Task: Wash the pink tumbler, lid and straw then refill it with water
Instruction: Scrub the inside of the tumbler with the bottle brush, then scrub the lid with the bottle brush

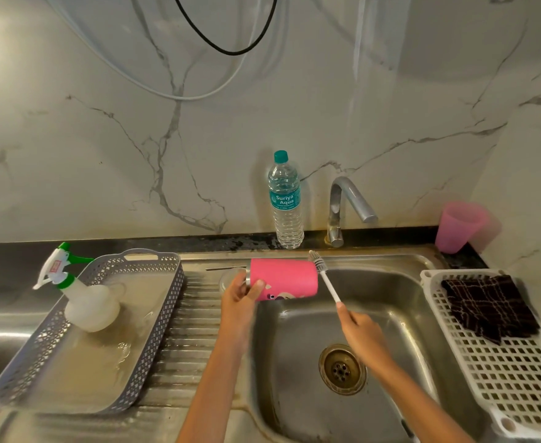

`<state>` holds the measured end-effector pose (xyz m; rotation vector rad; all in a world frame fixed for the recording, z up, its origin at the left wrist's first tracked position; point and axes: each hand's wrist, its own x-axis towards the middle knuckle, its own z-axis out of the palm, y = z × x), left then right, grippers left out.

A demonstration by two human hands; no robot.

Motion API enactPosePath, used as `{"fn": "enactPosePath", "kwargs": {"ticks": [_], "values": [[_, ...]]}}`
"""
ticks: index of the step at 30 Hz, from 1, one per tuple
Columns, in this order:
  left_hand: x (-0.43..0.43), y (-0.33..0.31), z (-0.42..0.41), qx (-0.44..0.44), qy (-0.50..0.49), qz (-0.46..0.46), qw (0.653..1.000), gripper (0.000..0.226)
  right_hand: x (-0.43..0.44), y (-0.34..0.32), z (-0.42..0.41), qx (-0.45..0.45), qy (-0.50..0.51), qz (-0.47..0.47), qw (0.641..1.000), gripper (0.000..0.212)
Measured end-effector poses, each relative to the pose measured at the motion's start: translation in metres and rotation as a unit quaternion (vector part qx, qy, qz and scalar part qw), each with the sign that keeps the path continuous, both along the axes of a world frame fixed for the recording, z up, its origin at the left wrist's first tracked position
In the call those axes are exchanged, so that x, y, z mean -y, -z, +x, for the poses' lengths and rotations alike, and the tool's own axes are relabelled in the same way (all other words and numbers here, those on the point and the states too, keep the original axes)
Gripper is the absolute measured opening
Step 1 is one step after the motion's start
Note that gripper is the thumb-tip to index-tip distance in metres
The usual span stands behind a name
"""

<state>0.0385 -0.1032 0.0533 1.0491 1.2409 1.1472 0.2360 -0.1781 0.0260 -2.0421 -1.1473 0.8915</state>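
My left hand grips the pink tumbler by its base end and holds it on its side over the left edge of the sink, mouth pointing right. My right hand pinches the white handle of a bottle brush; its bristled head sits just beside the tumbler's mouth. A metal straw lies on the draining board behind the tumbler. A clear round lid lies there too, partly hidden by my left hand. A full water bottle stands behind the sink.
A grey perforated tray on the draining board holds a white spray bottle. The tap stands behind the sink. A pink plastic cup stands at the back right. A white rack with a dark cloth lies right of the sink.
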Motion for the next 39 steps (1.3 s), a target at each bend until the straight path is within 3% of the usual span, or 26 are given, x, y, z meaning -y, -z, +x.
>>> {"fn": "enactPosePath", "kwargs": {"ticks": [2, 3, 6, 9, 14, 19, 24, 30, 34, 39], "values": [[0.000, 0.000, -0.013, -0.062, -0.004, 0.019, 0.998, 0.025, -0.004, 0.001, -0.001, 0.001, -0.008, -0.001, 1.000, 0.054], [-0.001, 0.000, -0.020, -0.135, -0.004, 0.044, 0.990, 0.025, -0.004, 0.003, -0.002, 0.004, -0.012, -0.002, 1.000, 0.053], [0.001, -0.002, -0.048, -0.356, -0.001, 0.134, 0.925, 0.018, -0.003, 0.010, -0.006, 0.003, -0.024, -0.006, 1.000, 0.053], [0.002, -0.002, -0.074, -0.479, 0.015, 0.182, 0.859, 0.022, 0.001, 0.018, -0.010, 0.013, -0.032, -0.012, 0.999, 0.054], [0.006, 0.008, -0.093, -0.574, 0.047, 0.241, 0.781, 0.030, 0.004, 0.020, -0.017, 0.019, -0.042, -0.022, 0.999, 0.055], [0.004, 0.010, -0.096, -0.623, 0.071, 0.264, 0.733, 0.038, 0.004, 0.014, -0.021, 0.017, -0.050, -0.014, 0.999, 0.055], [0.004, 0.016, -0.095, -0.616, 0.066, 0.252, 0.744, 0.036, 0.005, 0.016, -0.022, 0.000, -0.056, -0.006, 0.998, 0.053], [0.013, 0.011, -0.085, -0.605, 0.007, 0.269, 0.749, 0.060, 0.004, 0.021, -0.021, -0.002, -0.061, -0.005, 0.998, 0.053], [0.014, 0.009, -0.055, -0.520, -0.011, 0.328, 0.789, 0.056, 0.005, 0.021, -0.017, -0.005, -0.060, 0.004, 0.998, 0.053], [-0.007, 0.032, -0.002, -0.469, 0.052, 0.259, 0.842, 0.063, 0.003, 0.026, -0.010, -0.004, -0.047, -0.007, 0.999, 0.054]]}}
